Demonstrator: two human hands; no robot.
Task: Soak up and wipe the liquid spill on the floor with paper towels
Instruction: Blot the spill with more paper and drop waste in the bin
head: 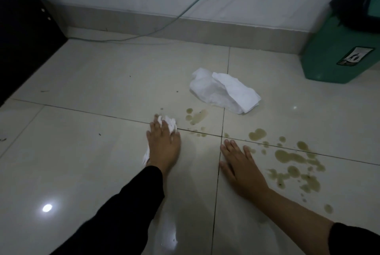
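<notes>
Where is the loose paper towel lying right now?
The loose paper towel lies on the floor tiles, beyond the yellowish spill, left of the green bin.

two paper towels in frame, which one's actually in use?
The crumpled wad pressed to the floor under the left hand. The other paper towel lies loose and untouched beyond the spill, nearer the green bin.

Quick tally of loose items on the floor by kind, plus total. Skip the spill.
Paper towels: 2, a wad under the left hand and a loose crumpled towel lying apart.
Green bins: 1, at the right by the wall.
Cables: 1, along the baseboard.
Total: 4.
The right hand lies flat on the tile, holding nothing.
</notes>
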